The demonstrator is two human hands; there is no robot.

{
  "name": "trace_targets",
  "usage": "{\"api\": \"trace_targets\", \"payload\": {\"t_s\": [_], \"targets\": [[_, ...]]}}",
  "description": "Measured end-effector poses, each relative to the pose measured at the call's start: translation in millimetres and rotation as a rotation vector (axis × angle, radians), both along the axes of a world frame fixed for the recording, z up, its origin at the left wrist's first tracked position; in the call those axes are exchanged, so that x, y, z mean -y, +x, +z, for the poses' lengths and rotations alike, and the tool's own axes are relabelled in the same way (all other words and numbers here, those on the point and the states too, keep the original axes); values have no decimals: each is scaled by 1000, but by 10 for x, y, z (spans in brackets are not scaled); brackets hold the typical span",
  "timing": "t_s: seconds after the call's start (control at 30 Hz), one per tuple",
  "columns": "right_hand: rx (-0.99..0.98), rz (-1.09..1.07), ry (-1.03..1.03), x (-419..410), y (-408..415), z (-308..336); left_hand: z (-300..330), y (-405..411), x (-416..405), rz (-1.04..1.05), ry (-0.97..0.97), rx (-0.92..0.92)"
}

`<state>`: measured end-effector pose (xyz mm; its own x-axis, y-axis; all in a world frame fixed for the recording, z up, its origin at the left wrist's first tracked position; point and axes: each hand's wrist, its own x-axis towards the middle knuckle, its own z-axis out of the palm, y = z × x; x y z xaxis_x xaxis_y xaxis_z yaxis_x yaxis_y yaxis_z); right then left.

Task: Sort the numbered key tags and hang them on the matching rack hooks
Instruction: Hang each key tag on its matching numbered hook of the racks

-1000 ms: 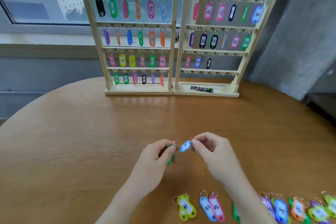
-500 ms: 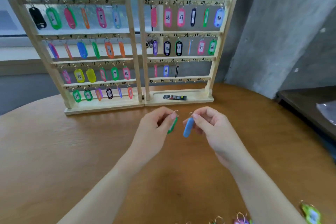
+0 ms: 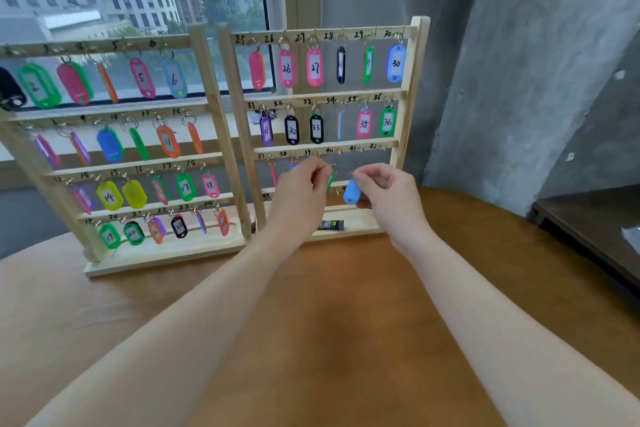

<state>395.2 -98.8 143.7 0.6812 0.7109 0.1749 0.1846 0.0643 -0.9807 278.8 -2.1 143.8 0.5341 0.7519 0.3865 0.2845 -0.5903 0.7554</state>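
Left hand (image 3: 300, 196) pinching green tag (image 3: 330, 182), right hand (image 3: 388, 194) pinching blue tag (image 3: 352, 191), before right rack (image 3: 401, 156) row 37–42; hooks 40–42 bare.

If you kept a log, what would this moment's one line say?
left hand: pinches green tag | right hand: pinches blue tag | both at right rack, third row

Bare hooks numbered 40 to 42 on the right rack (image 3: 322, 149) leave open room along its third rail, though both hands crowd in just below. The left hand (image 3: 301, 191) covers what seem to be hooks 38 and 39; the right hand (image 3: 388, 194) hangs before the bottom rail. The left rack (image 3: 114, 163) is packed with tags on every rail. The wooden table (image 3: 311, 305) lies open in front.
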Motion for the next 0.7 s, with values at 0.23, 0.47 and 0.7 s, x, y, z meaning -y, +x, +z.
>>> {"api": "trace_targets", "payload": {"t_s": [0.23,0.47,0.7], "targets": [[-163,-40,73,-430,231,136,110,145,-186,64,95,-25],[-43,-116,15,-616,272,-25,182,200,-276,96,80,-77],[42,-151,7,-616,274,-102,207,327,-260,105,75,-126]]}}
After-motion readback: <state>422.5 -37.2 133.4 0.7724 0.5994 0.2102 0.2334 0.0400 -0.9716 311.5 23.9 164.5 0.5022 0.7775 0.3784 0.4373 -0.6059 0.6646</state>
